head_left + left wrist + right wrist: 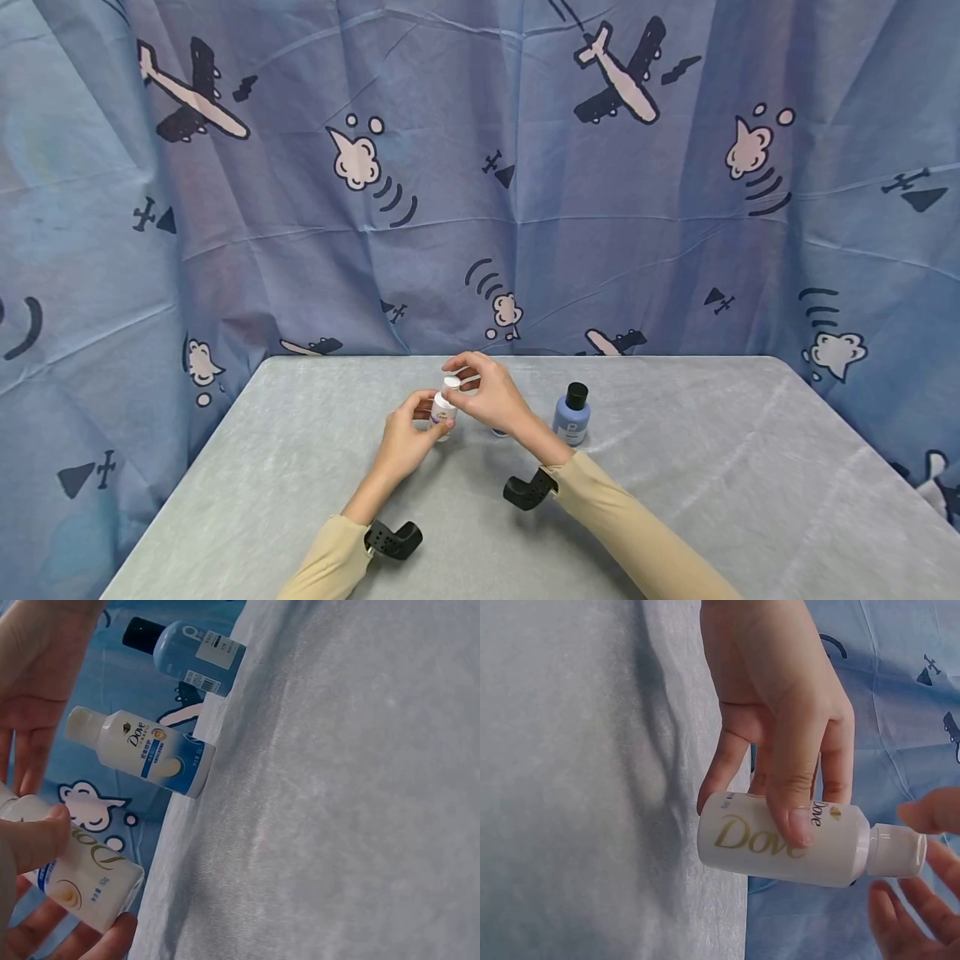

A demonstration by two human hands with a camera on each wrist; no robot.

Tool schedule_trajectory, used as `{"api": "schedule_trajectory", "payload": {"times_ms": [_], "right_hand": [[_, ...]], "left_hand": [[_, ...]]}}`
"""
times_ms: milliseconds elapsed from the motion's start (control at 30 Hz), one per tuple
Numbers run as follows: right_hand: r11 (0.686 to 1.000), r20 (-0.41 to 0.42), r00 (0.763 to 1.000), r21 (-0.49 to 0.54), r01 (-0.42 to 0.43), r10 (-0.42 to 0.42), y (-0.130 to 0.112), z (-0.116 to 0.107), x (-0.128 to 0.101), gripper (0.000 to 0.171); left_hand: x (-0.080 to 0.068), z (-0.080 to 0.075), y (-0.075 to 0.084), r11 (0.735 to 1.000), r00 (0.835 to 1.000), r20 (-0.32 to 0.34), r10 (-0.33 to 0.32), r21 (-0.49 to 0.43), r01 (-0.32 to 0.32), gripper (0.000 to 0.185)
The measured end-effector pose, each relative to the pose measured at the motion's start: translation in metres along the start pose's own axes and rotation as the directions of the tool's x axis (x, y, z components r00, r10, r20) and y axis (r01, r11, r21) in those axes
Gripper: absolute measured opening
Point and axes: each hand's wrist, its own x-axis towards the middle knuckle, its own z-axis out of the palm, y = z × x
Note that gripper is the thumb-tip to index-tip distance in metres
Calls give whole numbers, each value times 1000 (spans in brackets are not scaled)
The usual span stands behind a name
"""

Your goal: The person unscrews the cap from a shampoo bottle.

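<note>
Two hands meet on one small white Dove bottle [784,851] above the counter [675,500].
The left hand [405,437] grasps its body, thumb across the label; the right hand [491,396] has its fingertips [930,814] around the white cap [896,851]. A second Dove bottle [142,750] and a blue black-capped bottle [572,414] stand just beyond.

Staged recording booth: grey-covered table [675,500], airplane-print blue curtain [480,167] enclosing it.
</note>
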Motion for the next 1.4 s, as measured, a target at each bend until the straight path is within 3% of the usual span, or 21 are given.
{"api": "schedule_trajectory", "payload": {"times_ms": [267,400,633,1067,1267,1400], "right_hand": [[995,-73,994,-57,-84,79,-3,-1,0,27],[994,-83,994,-75,-82,75,-1,0,0,22],[995,-50,998,-90,-45,41,0,-1,0,21],[999,39,999,16,-30,29,4,-5,-3,26],[998,78,996,53,27,-31,8,-6,-5,26],[999,84,996,33,11,-13,7,-7,-6,29]], "left_hand": [[2,0,3,999,998,-56,3,34,-1,43],[2,0,5,1000,998,-63,0,27,1,44],[2,1,4,999,999,-46,22,26,-21,42],[-2,3,2,1000,999,37,14,3,-14,39],[-2,3,0,1000,999,40,2,-4,-2,40],[-2,3,0,1000,1000,29,-1,6,1,39]]}}
